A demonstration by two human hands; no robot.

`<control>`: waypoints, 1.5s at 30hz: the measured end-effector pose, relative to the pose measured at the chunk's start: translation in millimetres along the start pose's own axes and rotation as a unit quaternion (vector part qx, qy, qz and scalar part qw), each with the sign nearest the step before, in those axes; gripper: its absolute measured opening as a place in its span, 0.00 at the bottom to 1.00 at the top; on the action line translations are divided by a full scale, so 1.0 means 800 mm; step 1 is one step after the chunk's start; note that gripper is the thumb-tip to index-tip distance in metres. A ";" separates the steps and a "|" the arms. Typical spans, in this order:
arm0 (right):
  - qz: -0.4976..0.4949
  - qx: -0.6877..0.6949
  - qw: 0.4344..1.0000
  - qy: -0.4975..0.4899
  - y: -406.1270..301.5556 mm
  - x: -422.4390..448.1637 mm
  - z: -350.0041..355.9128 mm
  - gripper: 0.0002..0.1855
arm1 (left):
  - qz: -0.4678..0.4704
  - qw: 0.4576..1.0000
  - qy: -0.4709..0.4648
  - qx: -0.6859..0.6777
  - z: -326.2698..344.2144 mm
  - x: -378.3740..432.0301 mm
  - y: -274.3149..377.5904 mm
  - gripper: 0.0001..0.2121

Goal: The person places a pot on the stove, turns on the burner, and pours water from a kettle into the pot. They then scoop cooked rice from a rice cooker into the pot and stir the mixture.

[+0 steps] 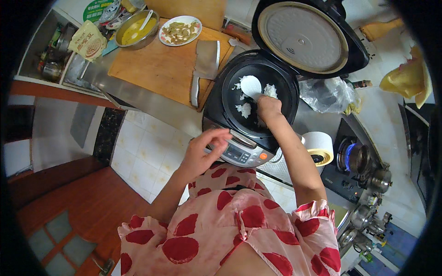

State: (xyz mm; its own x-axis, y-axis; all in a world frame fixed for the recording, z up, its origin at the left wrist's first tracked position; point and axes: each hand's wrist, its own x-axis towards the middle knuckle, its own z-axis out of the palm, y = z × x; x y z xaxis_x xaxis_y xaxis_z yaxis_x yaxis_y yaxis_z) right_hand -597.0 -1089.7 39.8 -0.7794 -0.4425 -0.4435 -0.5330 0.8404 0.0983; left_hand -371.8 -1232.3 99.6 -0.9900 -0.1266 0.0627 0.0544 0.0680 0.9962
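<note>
An electric rice cooker [215,107] stands before me on the counter, its lid [304,38] raised. Inside the dark inner pot [230,74] lie a few clumps of cooked white rice [243,110]. My right hand [270,107] reaches into the pot and grips a white rice paddle [251,86], whose blade points to the far left. The paddle's handle is hidden in the fist. Beside the front control panel [236,153], my left hand [207,148] hovers with fingers apart and nothing in it.
Left of the cooker, a cleaver [206,63] lies on a wooden cutting board [148,72]. Behind it are a plate of chopped food [180,30] and a metal bowl of yellow liquid [138,31]. A gas burner [348,157] with a blue flame is at right, past a paper roll [318,143].
</note>
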 end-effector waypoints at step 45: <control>-0.200 -0.117 0.939 0.255 -0.010 -0.057 -0.091 0.10 | -0.103 0.788 -0.059 0.604 -0.020 0.198 -0.022 0.14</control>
State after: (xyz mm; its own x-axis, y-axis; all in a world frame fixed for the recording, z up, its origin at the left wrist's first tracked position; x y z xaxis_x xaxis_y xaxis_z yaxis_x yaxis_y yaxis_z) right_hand -581.1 -1098.8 124.0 -0.5264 -0.8502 -0.0090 -0.8277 0.5100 0.2340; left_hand -527.2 -1269.5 92.8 -0.9706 -0.1697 -0.1707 -0.2023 0.9594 0.1965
